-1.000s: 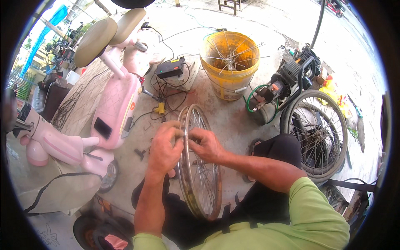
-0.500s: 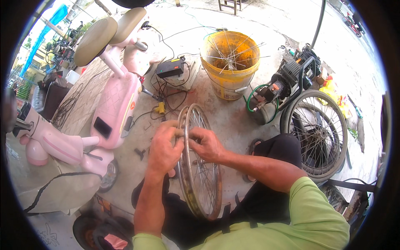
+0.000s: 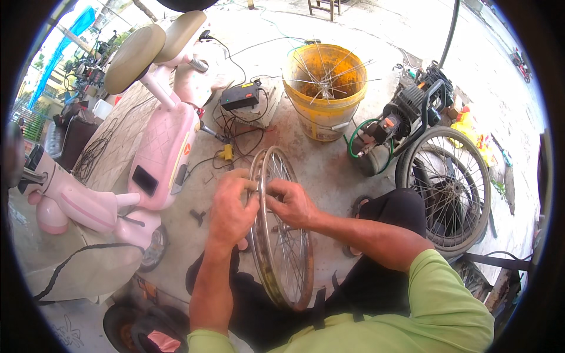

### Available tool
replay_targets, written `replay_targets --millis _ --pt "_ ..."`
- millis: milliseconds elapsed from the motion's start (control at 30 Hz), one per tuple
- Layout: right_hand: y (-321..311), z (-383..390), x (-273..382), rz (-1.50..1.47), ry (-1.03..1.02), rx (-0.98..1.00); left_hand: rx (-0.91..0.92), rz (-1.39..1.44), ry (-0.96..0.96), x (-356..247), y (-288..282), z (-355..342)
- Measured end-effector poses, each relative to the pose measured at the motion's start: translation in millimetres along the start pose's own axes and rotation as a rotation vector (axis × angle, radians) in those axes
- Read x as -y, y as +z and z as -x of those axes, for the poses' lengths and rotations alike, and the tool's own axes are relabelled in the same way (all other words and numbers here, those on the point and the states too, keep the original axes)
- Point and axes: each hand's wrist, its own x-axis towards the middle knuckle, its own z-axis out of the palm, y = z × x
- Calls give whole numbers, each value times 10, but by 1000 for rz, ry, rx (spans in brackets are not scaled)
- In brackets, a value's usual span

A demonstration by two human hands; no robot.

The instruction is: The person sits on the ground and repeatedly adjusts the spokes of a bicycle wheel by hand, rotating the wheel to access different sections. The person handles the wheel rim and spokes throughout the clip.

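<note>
Pale, stained concrete floor (image 3: 332, 176). A yellow bucket (image 3: 323, 119) stands on it, with a pink scooter (image 3: 165, 154) to the left, a compressor (image 3: 406, 109) to the right, cables (image 3: 233, 142) and a small dark tool (image 3: 198, 217) between.

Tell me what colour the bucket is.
The bucket is yellow, with darker stains inside; the head view shows it best.

The right grip (image 3: 292, 205) hides some wheel spokes (image 3: 292, 253), and the top edge crops a stool (image 3: 331, 8)
</note>
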Motion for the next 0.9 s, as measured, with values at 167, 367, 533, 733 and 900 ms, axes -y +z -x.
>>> replay_targets --millis 167,367,533,733,900 --pt "5 -1 -2 -2 -43 -7 25 -63 18 12 -29 -12" --pt "-3 9 -5 51 -31 5 63 43 -28 57 -4 6" --pt "-4 4 83 1 36 -4 9 -48 -16 -28 -21 5" --pt "-21 -7 28 22 -17 32 69 48 -11 65 -22 -14" --pt "-18 -1 38 39 19 2 43 49 -8 58 12 -1"
